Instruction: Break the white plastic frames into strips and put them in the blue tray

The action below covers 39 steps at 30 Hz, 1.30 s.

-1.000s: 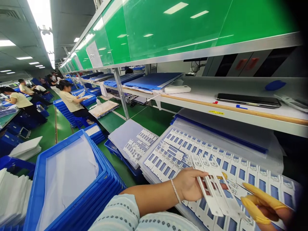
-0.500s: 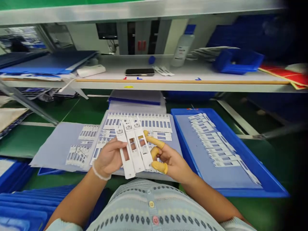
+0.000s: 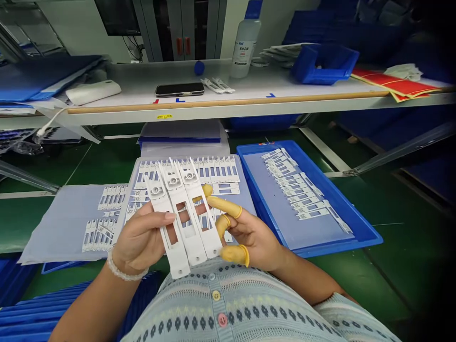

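Note:
Three long white plastic parts (image 3: pixel 185 233), with rectangular windows and a pointed end, lie fanned side by side before my chest. My left hand (image 3: pixel 144 233) is closed on them from the left, its thumb across the leftmost part and its fingers behind. My right hand (image 3: pixel 249 235) wears yellow finger cots; its thumb is at the lower right edge of the rightmost part and its fingertips are at that part's upper side. Behind them, a pale sheet (image 3: pixel 245 203) carries rows of similar white parts.
At right, a blue tray (image 3: pixel 363 237) holds overlapping white parts. Another sheet (image 3: pixel 53 228) with parts lies at left. On the shelf (image 3: pixel 135 71) are a phone (image 3: pixel 180 90), a bottle (image 3: pixel 245 45) and a blue bin (image 3: pixel 324 66). Stacked blue trays (image 3: pixel 46 313) stand at lower left.
The three white parts now appear larger and closer, still held in much the same way. The surroundings have shifted left and upward in view.

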Motion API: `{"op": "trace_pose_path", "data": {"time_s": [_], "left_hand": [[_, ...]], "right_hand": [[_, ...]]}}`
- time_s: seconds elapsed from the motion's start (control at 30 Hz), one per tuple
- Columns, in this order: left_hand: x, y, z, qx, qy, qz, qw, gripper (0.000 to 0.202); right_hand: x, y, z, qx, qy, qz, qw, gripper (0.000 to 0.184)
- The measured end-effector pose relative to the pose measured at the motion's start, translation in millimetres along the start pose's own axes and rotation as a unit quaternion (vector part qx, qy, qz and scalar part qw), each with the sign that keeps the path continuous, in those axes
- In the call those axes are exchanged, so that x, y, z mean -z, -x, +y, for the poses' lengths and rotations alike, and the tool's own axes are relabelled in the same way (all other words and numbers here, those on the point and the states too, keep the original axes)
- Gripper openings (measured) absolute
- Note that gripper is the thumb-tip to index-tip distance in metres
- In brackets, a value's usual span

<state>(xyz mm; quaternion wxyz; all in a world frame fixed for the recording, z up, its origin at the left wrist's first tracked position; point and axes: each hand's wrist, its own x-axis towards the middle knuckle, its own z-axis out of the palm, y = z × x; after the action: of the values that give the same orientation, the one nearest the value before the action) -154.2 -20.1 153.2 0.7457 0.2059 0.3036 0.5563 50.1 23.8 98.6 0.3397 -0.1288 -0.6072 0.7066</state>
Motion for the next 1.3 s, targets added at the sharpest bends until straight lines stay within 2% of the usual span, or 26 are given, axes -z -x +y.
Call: {"op": "trace_pose_path", "data": {"time_s": [0.17, 0.53, 0.8, 0.93, 1.1, 1.3], "left_hand": [[-8.2, 9.1, 3.3, 0.018, -0.017, -0.013, 1.0, 0.077], [-16.9, 17.1, 4.8, 0.05, 0.0, 0.005, 0.999, 0.078], [-7.5, 2.2, 1.9, 0.044, -0.002, 0.013, 0.999, 0.078], [-2.7, -6.1, 1.1, 0.049, 0.007, 0.022, 0.999, 0.076], [-2.1, -12.7, 2.3, 0.045, 0.009, 0.018, 0.999, 0.076], [-0.6, -15.9, 5.1, 0.056, -0.021, 0.014, 0.998, 0.077]], "right_hand": [[-1.4, 5.2, -5.2, 0.027, -0.007, -0.01, 1.0, 0.075], [-3.3, 12.3, -6.8, 0.016, 0.024, -0.039, 0.999, 0.081], [0.8, 4.8, 1.7, 0.045, -0.032, -0.007, 0.998, 0.074], [3.3, 3.5, 6.5, 0.026, -0.047, 0.017, 0.998, 0.076], [4.5, 3.7, 12.9, -0.006, -0.04, 0.036, 0.999, 0.082], [7.8, 0.2, 15.7, 0.031, -0.007, 0.018, 0.999, 0.078]]}}
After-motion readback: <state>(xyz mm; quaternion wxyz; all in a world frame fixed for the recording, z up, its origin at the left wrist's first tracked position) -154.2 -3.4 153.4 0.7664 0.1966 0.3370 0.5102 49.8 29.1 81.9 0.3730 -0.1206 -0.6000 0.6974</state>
